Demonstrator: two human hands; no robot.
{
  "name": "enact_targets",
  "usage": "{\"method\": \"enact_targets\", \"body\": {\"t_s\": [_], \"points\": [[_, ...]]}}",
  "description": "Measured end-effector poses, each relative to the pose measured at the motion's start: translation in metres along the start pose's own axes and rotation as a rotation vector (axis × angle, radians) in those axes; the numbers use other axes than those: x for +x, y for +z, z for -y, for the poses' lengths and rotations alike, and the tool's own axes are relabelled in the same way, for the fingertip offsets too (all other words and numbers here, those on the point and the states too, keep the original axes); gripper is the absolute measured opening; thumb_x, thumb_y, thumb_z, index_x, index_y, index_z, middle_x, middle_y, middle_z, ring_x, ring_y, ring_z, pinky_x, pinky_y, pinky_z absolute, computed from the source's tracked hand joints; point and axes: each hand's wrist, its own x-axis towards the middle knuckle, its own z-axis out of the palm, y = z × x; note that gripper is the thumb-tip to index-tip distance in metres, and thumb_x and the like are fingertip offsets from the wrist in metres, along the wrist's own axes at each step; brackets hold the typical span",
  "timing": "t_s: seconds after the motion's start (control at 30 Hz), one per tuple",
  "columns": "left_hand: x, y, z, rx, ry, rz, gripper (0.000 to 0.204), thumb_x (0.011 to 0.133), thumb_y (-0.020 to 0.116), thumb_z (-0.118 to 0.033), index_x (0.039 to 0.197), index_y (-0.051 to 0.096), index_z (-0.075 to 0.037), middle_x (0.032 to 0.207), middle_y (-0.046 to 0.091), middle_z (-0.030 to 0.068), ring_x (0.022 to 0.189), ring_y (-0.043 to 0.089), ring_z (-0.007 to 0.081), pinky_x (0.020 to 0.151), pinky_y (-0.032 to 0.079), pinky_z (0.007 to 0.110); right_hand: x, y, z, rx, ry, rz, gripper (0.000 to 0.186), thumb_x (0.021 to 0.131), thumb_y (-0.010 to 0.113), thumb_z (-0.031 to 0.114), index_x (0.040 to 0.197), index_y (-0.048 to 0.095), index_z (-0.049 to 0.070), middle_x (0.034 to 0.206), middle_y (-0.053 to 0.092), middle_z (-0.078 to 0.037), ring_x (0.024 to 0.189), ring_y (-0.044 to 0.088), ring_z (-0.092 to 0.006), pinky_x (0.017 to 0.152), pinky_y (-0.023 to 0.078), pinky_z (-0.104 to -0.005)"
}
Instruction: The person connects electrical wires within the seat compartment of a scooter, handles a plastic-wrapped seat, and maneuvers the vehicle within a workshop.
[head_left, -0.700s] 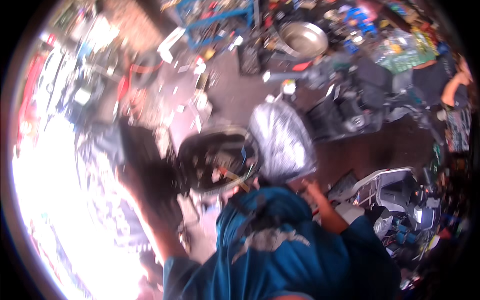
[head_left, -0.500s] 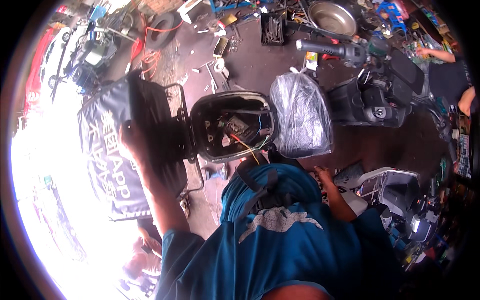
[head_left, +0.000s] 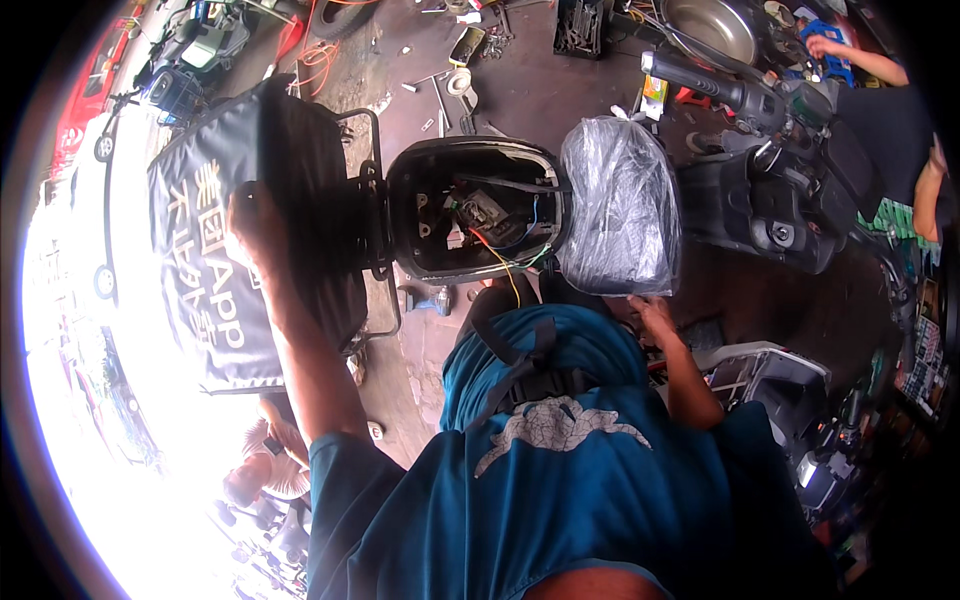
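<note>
Touching white-lettered box point(head_left: 312, 220), left hand point(head_left: 258, 235)

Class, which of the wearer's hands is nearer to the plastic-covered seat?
Right. The right hand is at the near edge of the seat, contact unclear; the left hand is on the black box, beyond the open compartment.

Cluttered workshop floor point(head_left: 535, 100), seen from above.
Toward the top, left to right: a tire point(head_left: 330, 28), a tangled orange cord point(head_left: 318, 68), an open yellow tin point(head_left: 467, 45), a white roll point(head_left: 459, 81), a black tray of metal pieces point(head_left: 583, 28) and a round metal basin point(head_left: 710, 30); a dark-shirted co-worker point(head_left: 880, 140) is at upper right.
</note>
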Motion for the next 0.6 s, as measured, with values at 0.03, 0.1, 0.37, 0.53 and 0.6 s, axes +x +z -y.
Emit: {"method": "enact_targets", "body": {"t_s": [0.03,0.1,0.37,0.53,0.6], "points": [[0.0,0.0,0.0,0.008,-0.006,0.0,0.019,0.085,0.054,-0.026,0.083,0.065,-0.012,0.08,0.063,0.0077,0.072,0.061,0.028,0.062,0.045,0.039,-0.011,0.002,0.018,-0.061,0.022,-0.005,0.039,0.083,0.062,0.033,0.105,0.062,0.001,0.085,0.063,-0.007,0.073,0.056,-0.0154,0.06,0.045,-0.0348],[0.001,0.003,0.0,0.0,-0.018,-0.011,0.018,0.085,0.054,-0.026,0.084,0.065,-0.012,0.08,0.063,0.0067,0.074,0.061,0.0277,0.063,0.046,0.039,-0.017,-0.001,0.034,-0.126,0.044,-0.01,0.037,0.084,0.062,0.033,0.102,0.063,0.0,0.082,0.062,-0.007,0.071,0.055,-0.0147,0.059,0.045,-0.0348],[0.003,0.006,0.006,0.044,0.088,0.027,0.013,0.083,0.056,-0.018,0.085,0.064,-0.007,0.084,0.063,0.0126,0.077,0.061,0.0307,0.067,0.047,0.041,-0.039,-0.005,0.102,-0.583,-0.025,0.354,0.035,0.087,0.057,0.03,0.102,0.064,-0.001,0.093,0.065,-0.021,0.09,0.063,-0.0282,0.079,0.046,-0.0363],[0.004,0.005,0.009,-0.025,-0.027,0.035,0.014,0.084,0.055,-0.017,0.085,0.064,-0.007,0.083,0.063,0.013,0.077,0.061,0.0325,0.068,0.047,0.041,-0.033,-0.003,0.135,-0.45,-0.41,0.12,0.031,0.087,0.059,0.026,0.102,0.063,-0.001,0.094,0.066,-0.019,0.088,0.063,-0.0287,0.08,0.046,-0.0358],[0.004,0.011,0.029,0.056,0.17,0.029,0.015,0.084,0.055,-0.019,0.085,0.065,-0.008,0.083,0.064,0.0134,0.077,0.061,0.0331,0.068,0.047,0.041,-0.024,-0.001,0.143,-0.414,-0.418,0.112,0.031,0.086,0.06,0.026,0.102,0.063,-0.001,0.094,0.066,-0.019,0.087,0.063,-0.0279,0.08,0.046,-0.0351]]}}
